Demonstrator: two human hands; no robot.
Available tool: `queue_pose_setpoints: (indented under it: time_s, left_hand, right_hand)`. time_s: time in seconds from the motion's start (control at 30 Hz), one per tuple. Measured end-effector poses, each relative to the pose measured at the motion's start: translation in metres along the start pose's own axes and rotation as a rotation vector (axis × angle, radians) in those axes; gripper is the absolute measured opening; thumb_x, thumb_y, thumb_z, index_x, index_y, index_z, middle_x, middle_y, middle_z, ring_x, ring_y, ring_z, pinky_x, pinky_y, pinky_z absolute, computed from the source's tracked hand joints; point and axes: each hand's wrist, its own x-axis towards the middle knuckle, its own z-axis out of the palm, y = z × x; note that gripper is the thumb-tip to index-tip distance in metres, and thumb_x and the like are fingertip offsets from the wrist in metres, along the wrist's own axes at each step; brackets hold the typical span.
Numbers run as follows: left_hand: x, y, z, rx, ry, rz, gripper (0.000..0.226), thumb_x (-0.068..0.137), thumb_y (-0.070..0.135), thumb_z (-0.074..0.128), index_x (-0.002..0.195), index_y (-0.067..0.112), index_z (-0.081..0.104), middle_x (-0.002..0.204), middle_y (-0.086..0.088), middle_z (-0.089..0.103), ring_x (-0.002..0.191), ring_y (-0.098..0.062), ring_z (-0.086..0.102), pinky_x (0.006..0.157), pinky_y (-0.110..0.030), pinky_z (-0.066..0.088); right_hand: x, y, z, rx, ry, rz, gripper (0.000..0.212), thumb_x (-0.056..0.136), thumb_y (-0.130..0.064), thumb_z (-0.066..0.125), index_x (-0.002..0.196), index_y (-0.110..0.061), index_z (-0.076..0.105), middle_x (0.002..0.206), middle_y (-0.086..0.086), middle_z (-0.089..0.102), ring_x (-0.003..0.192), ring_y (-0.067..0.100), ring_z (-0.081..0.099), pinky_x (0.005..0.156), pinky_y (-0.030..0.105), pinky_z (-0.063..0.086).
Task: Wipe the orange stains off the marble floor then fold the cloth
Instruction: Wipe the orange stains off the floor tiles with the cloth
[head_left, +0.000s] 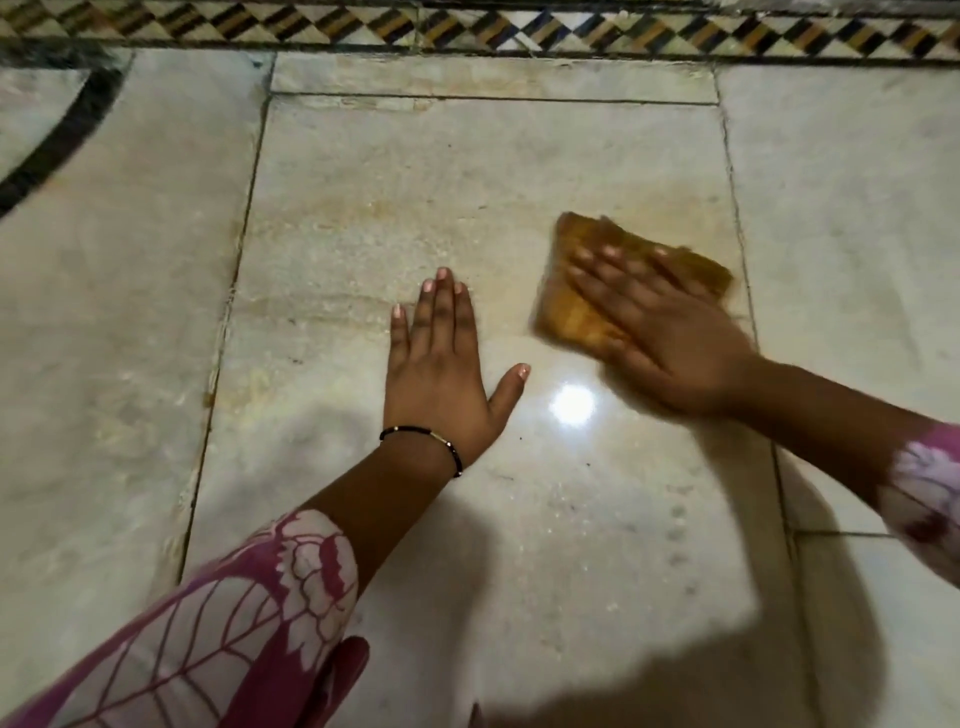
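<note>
Nearest to me, a pink sleeve (218, 623) with a white flower and leaf print covers my left forearm, and a matching cuff (930, 493) shows at the right edge. Above the left cuff I see a thin black bead bracelet (423, 435) around the wrist. My left hand (441, 364) lies flat on the marble floor (545, 545), palm down, fingers straight and together, thumb spread wide, holding nothing. Just right of it a bright spot of lamp light (572, 405) glints on the polished, pale, faintly veined stone, which is laid in large rectangular slabs with thin dark joints. My right hand (670, 332) is blurred; it presses down with fingers spread on the cloth (576, 312), palm flat rather than closed around it. That cloth is a folded, roughly square pad, orange-brown, with a ribbed weave, lying near the right joint of the centre slab. Beyond the hands, faint orange stains (363, 218) tint the slab in soft smears. Farthest off, a mosaic border (519, 26) of small black, white and ochre diamonds runs along the top.
</note>
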Motion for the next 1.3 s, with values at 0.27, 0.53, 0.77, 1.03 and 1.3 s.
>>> queue_pose_setpoints:
  time_s: [0.27, 0.53, 0.77, 1.03, 1.3]
  left_hand:
    - [-0.001, 0.001, -0.001, -0.023, 0.021, -0.01, 0.09, 0.087, 0.067, 0.013, 0.15, 0.004, 0.002, 0.158, -0.014, -0.001, 0.146, -0.026, -0.002, 0.118, -0.044, -0.002]
    - [-0.003, -0.001, -0.001, -0.049, 0.042, 0.012, 0.085, 0.089, 0.063, 0.009, 0.149, 0.002, 0.01, 0.158, -0.015, 0.008, 0.146, -0.025, 0.006, 0.118, -0.044, 0.001]
    - [-0.004, 0.0, -0.001, -0.015, -0.005, 0.005, 0.094, 0.084, 0.072, -0.001, 0.149, 0.004, -0.004, 0.158, -0.012, -0.008, 0.146, -0.024, -0.007, 0.118, -0.044, -0.004]
    - [-0.004, 0.001, -0.001, 0.002, -0.016, 0.009, 0.093, 0.085, 0.07, 0.003, 0.15, 0.004, -0.001, 0.159, -0.013, -0.003, 0.146, -0.025, -0.003, 0.118, -0.044, -0.002]
    - [-0.001, 0.0, 0.001, 0.013, 0.008, 0.008, 0.093, 0.086, 0.07, 0.009, 0.15, 0.002, 0.004, 0.158, -0.015, 0.001, 0.146, -0.026, 0.002, 0.118, -0.047, 0.003]
  right_hand:
    - [0.092, 0.058, -0.025, 0.037, 0.018, 0.417, 0.068, 0.088, -0.051, 0.011, 0.152, -0.029, 0.009, 0.161, 0.005, 0.007, 0.147, 0.023, 0.005, 0.116, 0.044, 0.001]
    - [0.051, -0.045, 0.0, 0.003, -0.031, 0.128, 0.062, 0.093, -0.054, 0.007, 0.152, -0.035, 0.001, 0.161, -0.002, 0.001, 0.147, 0.018, -0.001, 0.116, 0.048, -0.006]
    - [-0.018, 0.069, -0.012, 0.027, -0.063, 0.668, 0.071, 0.085, -0.068, 0.01, 0.149, -0.043, -0.003, 0.159, -0.009, -0.009, 0.146, 0.015, -0.01, 0.108, 0.065, -0.009]
    - [0.068, 0.001, -0.01, 0.058, -0.039, 0.458, 0.063, 0.094, -0.06, 0.007, 0.151, -0.036, -0.003, 0.161, -0.001, -0.006, 0.147, 0.025, -0.009, 0.107, 0.065, -0.013]
    - [-0.074, 0.023, 0.002, 0.056, 0.041, 0.496, 0.06, 0.09, -0.062, 0.022, 0.148, -0.049, 0.012, 0.16, -0.011, 0.008, 0.147, 0.013, 0.002, 0.114, 0.057, 0.002]
